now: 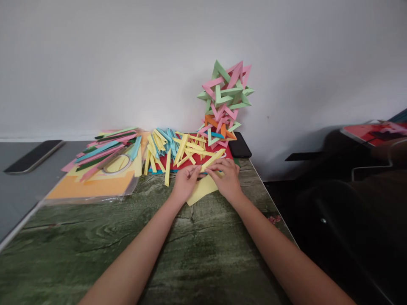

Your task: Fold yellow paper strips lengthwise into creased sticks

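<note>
Between my two hands is a folded yellow paper strip [214, 158], slanting up to the right. The fingers of my left hand [187, 180] pinch its lower end. My right hand [227, 178] holds the same strip from the other side, its fingertips close to the left ones. Under both hands lies a flat yellow sheet [202, 190]. Just behind them, folded yellow strips [190, 148] are heaped on a red sheet [163, 162], with blue folded strips [171, 137] beside them at the left.
A star-shaped paper model [227, 91] stands against the wall above a smaller one [219, 129]. A black phone [240, 145] lies at the right edge, another phone [34, 156] far left. Scissors [117, 164] and colored strips [98, 152] rest over orange paper [90, 187].
</note>
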